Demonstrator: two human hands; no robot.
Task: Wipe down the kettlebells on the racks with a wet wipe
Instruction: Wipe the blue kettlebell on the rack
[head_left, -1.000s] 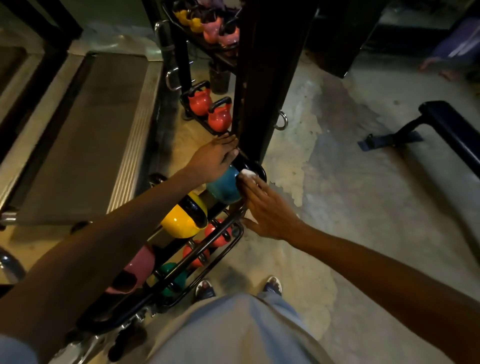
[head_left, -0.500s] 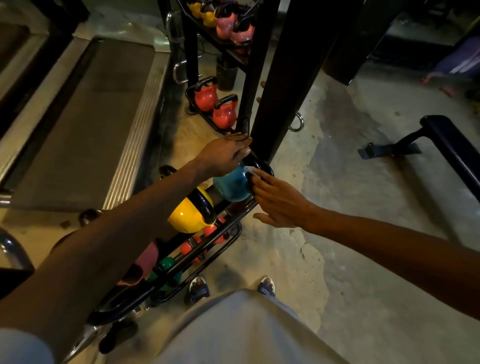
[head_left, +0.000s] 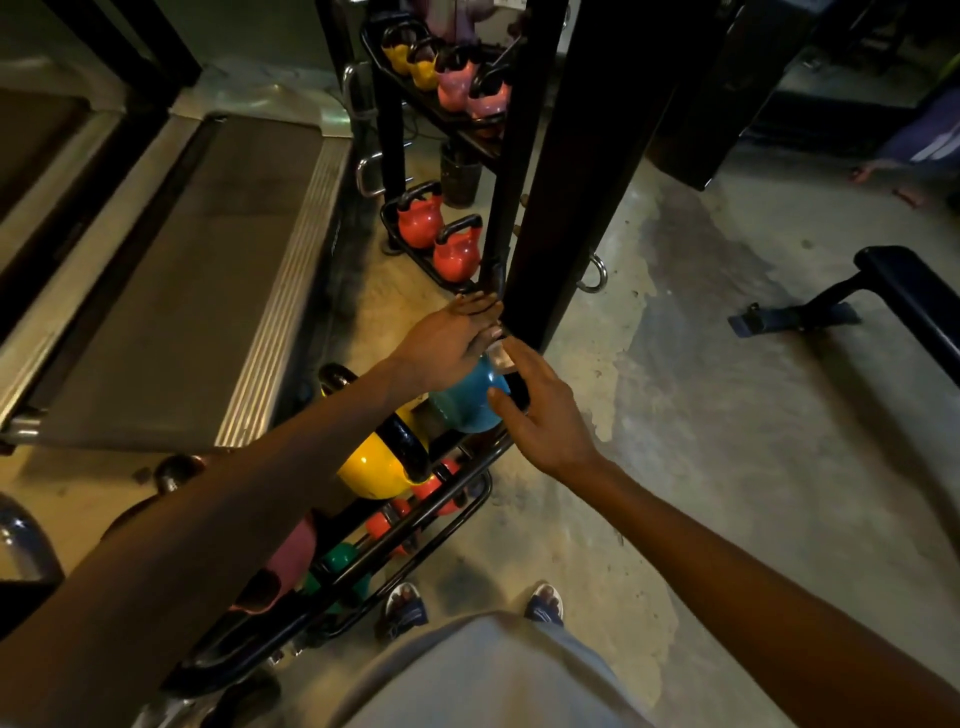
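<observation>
A blue kettlebell (head_left: 467, 408) sits at the far end of the top rail of a low black tube rack (head_left: 457, 501). My left hand (head_left: 449, 340) rests on top of it with the fingers stretched forward. My right hand (head_left: 543, 415) lies against its right side, and straight fingers press a small white wet wipe (head_left: 501, 357) onto the upper part near the handle. On the same rack, nearer me, are a yellow kettlebell (head_left: 369, 470) and a pink kettlebell (head_left: 293, 551). Small red kettlebells (head_left: 431, 486) and a green one (head_left: 340, 558) sit on the lower rail.
A thick black post (head_left: 566, 156) stands just beyond the blue kettlebell. Behind it a second rack holds two red kettlebells (head_left: 439, 239) low down, with yellow and pink ones (head_left: 441, 70) on a higher shelf. A treadmill (head_left: 197, 260) lies left, a dark bench (head_left: 909, 291) right. My sandalled feet (head_left: 405, 605) stand beside the near rack.
My right hand has slid the wipe from the kettlebell's side up towards its top, close to my left fingers. My left hand has stayed on the kettlebell.
</observation>
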